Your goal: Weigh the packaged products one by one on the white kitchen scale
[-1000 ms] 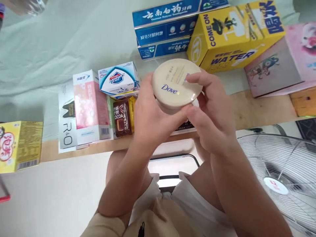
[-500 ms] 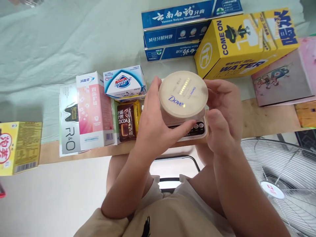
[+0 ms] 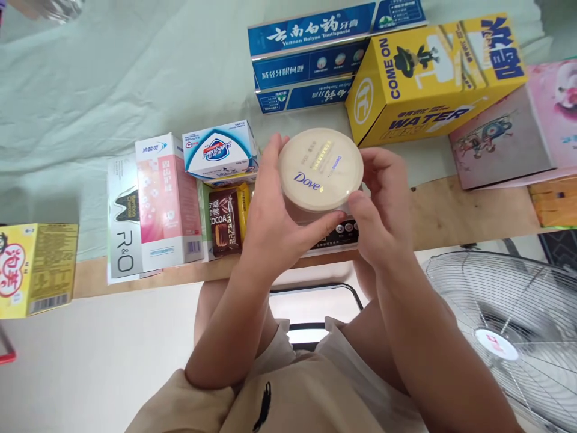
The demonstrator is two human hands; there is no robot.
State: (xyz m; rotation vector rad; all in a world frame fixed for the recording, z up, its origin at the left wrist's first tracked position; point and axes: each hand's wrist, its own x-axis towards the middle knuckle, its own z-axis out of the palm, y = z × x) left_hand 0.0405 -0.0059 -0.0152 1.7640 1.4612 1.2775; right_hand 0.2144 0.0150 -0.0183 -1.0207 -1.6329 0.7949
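A round cream Dove jar [image 3: 320, 169] with a flat lid is held between both my hands over a small white scale [image 3: 336, 234] with black buttons at the table's front edge. My left hand [image 3: 277, 219] wraps the jar's left side, thumb under its front rim. My right hand [image 3: 383, 213] grips the right side, fingers curled on the rim. Whether the jar's base touches the scale is hidden.
Left of the jar stand a blue-white soap box [image 3: 220, 150], a pink box [image 3: 166, 201], an R&O box [image 3: 121, 219] and a cocoa bar [image 3: 228, 221]. Blue toothpaste boxes [image 3: 315, 57] and a yellow carton [image 3: 433, 75] lie behind. A fan [image 3: 505, 325] stands lower right.
My right hand left the lid's top and moved to the jar's right side. The jar has come down lower, close over the scale.
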